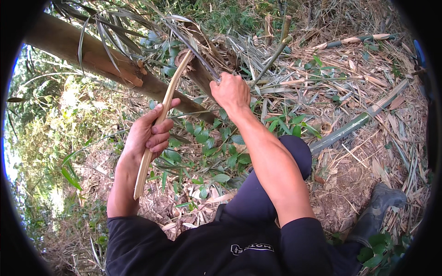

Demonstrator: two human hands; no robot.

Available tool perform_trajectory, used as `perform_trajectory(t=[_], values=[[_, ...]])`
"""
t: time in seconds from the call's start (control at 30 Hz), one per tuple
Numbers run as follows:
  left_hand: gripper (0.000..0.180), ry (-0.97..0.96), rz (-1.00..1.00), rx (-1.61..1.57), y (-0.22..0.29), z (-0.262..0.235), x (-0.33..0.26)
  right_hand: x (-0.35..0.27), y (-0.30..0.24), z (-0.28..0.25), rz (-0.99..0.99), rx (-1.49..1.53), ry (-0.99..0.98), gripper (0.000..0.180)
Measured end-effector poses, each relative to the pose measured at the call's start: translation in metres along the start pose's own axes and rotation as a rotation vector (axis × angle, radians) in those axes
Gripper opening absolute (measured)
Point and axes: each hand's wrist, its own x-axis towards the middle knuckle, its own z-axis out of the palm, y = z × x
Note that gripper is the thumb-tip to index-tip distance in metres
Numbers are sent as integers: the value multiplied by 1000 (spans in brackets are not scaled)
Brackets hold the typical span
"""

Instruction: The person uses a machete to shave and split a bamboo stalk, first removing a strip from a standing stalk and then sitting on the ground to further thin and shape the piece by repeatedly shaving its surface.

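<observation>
My left hand (146,131) is closed around a long, pale split strip of wood or bamboo (143,174), slightly curved and held at a slant. The strip's upper end reaches up beside a long knife (199,55), whose thin dark blade runs up and left from my right hand (232,92). That hand is in a fist around the handle, which it hides. Whether the blade touches the strip I cannot tell. Just beyond them stands a cut stump (199,77) with a rough top.
A thick brown trunk (106,60) slants across the upper left. Green split bamboo (350,126) lies at the right, and another pole (354,40) lies farther back. Dry leaves cover the ground. My bent knee (294,154) and boot (380,209) are at the right.
</observation>
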Motion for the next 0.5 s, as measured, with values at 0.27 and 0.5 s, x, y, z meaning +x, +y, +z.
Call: perform_trajectory(t=[0.27, 0.5], values=[[44, -36, -8, -62, -2, -5, -3, -6, -8, 2, -11, -4, 50, 28], [44, -65, -9, -35, 0, -3, 5, -18, -9, 15, -133, 68, 66, 27]])
